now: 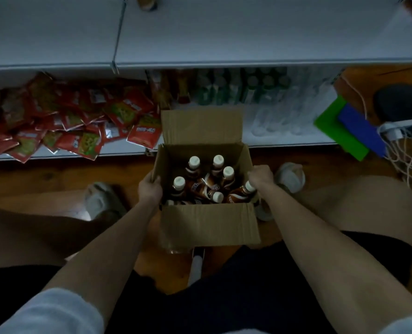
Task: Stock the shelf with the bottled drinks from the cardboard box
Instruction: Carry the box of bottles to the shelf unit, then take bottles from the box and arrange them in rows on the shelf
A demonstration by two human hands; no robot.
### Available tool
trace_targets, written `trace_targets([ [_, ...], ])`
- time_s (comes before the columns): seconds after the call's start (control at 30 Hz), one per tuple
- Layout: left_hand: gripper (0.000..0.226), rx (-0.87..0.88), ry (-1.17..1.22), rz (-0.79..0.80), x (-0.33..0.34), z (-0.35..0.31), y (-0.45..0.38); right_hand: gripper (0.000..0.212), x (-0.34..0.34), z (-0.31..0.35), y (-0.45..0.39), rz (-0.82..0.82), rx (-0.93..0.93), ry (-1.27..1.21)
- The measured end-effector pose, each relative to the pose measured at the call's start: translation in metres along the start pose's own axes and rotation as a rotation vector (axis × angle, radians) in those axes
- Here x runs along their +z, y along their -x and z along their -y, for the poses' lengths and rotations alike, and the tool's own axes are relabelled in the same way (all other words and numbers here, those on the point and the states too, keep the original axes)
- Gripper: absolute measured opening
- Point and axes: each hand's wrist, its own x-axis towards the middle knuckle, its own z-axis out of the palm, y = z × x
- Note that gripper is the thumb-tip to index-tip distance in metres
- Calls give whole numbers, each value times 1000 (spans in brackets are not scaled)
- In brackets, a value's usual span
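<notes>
Centre of the frame: I see an open corrugated cardboard box [208,222] on the wooden floor [43,179], flaps raised, matte brown. Inside stand and lean several bottled drinks [201,186], brown liquid, rounded white caps. My left hand [150,188] has its fingers curled over the box's left wall; my right hand [260,177] grips the right wall likewise. Above, a smooth white metal shelf [224,37] spans the frame. Left centre, on the lower tier, lies a heap of glossy red snack packets [67,119]. Right edge: a flat green board [330,119] and tangled white cables [407,162].
</notes>
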Motion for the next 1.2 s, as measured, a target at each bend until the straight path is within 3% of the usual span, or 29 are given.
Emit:
trace_targets([
  [0.27,34,-155,-77,-59,33,51,-80,21,63,-35,-84,59,93,-13],
  [0.5,33,-145,-192,-105,44,51,-108,19,72,-19,-117,63,43,-45],
  [0.7,36,-63,-382,-9,45,18,-102,12,54,2,-128,257,96,256],
  [0.73,35,-18,-389,-36,45,9,-103,14,50,12,-126,248,67,341],
  [0.8,28,151,-407,-111,47,-5,-105,22,45,32,-116,58,-82,507],
  [0.87,24,295,-462,-90,53,-12,-103,20,48,53,-99,-133,-329,498],
  [0.9,24,323,-491,-34,57,-12,-100,18,54,60,-90,-123,-440,461],
  [0.97,28,353,-606,96,65,-5,-97,17,74,63,-80,90,-525,445],
  [1.07,40,316,-944,247,71,14,-96,15,104,44,-73,409,-440,571],
  [1.1,42,284,-1043,287,71,20,-98,21,112,35,-72,473,-410,623],
  [1.2,46,222,-1207,361,67,32,-101,72,129,7,-72,539,-346,775],
])
